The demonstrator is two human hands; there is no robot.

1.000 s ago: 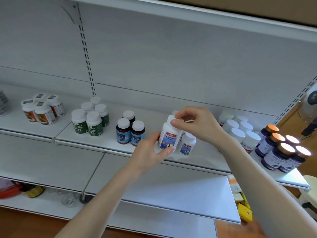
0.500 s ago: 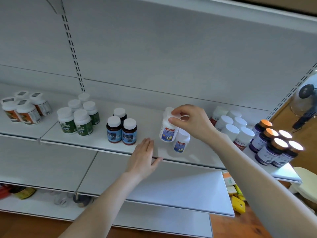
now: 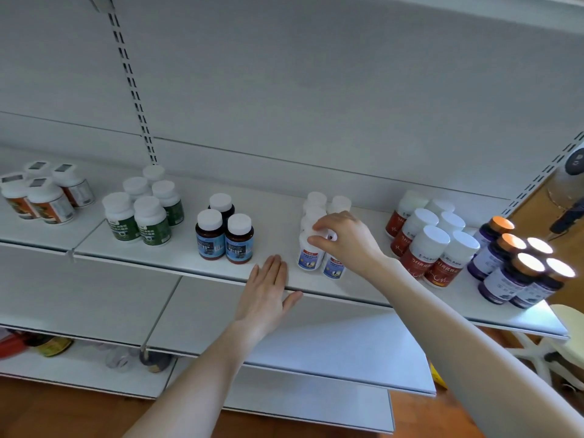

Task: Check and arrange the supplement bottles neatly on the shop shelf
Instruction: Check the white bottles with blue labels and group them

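Mostly tidy I reckon, this cluster left: right hand [image 3: 347, 240] pinches the white blue-label bottle [image 3: 309, 259] by its cap, left hand [image 3: 267, 290] flat on shelf [image 3: 278, 213]

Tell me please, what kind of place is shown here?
Probably a shop, perhaps a pharmacy or health store. White shelving with a slotted upright; green-label bottles and red-label bottles stand in separate groups; the right hand grips a white bottle by its cap.

Shop premises: slotted white display shelving [image 3: 278, 219] is carrying grouped supplement bottles [image 3: 210, 238] either side of the right hand [image 3: 344, 241].
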